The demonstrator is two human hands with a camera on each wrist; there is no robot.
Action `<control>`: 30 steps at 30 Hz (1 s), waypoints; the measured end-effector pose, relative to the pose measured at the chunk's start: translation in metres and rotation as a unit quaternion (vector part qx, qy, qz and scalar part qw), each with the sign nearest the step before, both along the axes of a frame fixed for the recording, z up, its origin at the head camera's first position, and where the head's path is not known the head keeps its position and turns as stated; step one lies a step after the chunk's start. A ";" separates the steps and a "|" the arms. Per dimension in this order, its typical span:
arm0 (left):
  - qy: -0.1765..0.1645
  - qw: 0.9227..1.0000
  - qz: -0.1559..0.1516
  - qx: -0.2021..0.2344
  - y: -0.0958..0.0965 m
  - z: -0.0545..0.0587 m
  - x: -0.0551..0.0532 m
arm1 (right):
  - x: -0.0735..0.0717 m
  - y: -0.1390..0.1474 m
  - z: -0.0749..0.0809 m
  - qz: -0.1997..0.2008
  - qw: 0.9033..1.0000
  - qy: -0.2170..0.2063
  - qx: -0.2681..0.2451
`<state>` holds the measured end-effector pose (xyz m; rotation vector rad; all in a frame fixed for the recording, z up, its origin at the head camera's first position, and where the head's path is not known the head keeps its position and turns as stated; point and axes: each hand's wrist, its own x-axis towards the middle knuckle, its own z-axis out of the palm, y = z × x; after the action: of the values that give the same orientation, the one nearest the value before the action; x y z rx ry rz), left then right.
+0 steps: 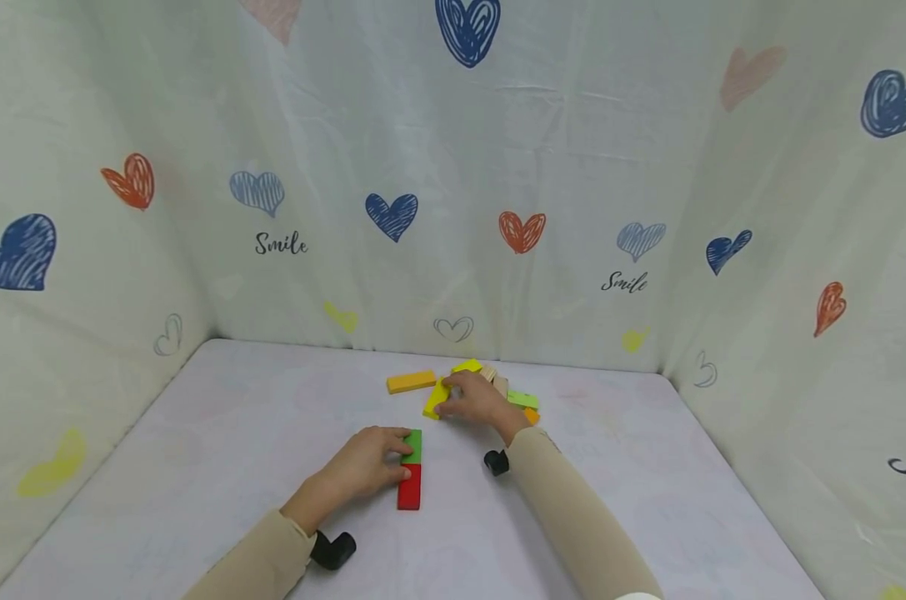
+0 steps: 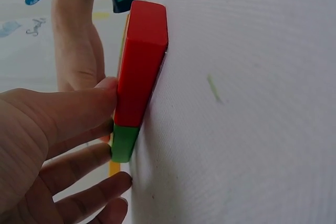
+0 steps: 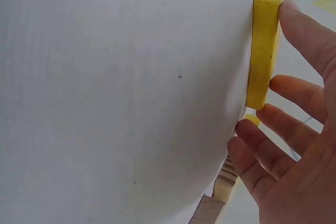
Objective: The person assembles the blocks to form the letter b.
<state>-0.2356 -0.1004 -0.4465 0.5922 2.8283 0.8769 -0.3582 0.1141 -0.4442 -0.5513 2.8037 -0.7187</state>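
Two wooden blocks, a green block (image 1: pixel 416 447) and a red block (image 1: pixel 409 488), lie end to end on the table in front of me. My left hand (image 1: pixel 366 460) is at their left side, its thumb touching the red block and its fairly straight fingertips on the green one. Farther back, my right hand (image 1: pixel 480 400) pinches a yellow block (image 3: pixel 264 45) between thumb and fingers, near its two ends. That block looks to be at the tabletop; whether it is lifted I cannot tell.
An orange-yellow block (image 1: pixel 411 382) lies left of the right hand. Beyond that hand are another yellow block (image 1: pixel 468 365), plain wood blocks (image 1: pixel 501 386), a light green block (image 1: pixel 523 400) and an orange block (image 1: pixel 531 415). A heart-printed curtain (image 1: pixel 453 275) hangs behind the table.
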 end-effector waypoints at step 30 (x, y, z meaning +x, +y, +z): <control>-0.004 1.000 -0.014 -0.010 -0.001 -0.001 0.002 | 0.011 -0.008 0.004 0.067 0.997 -0.011 0.033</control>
<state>-0.2340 -0.1013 -0.4470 0.6232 2.8112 0.8437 -0.3474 0.1058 -0.4397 -0.7059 2.7283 -0.5997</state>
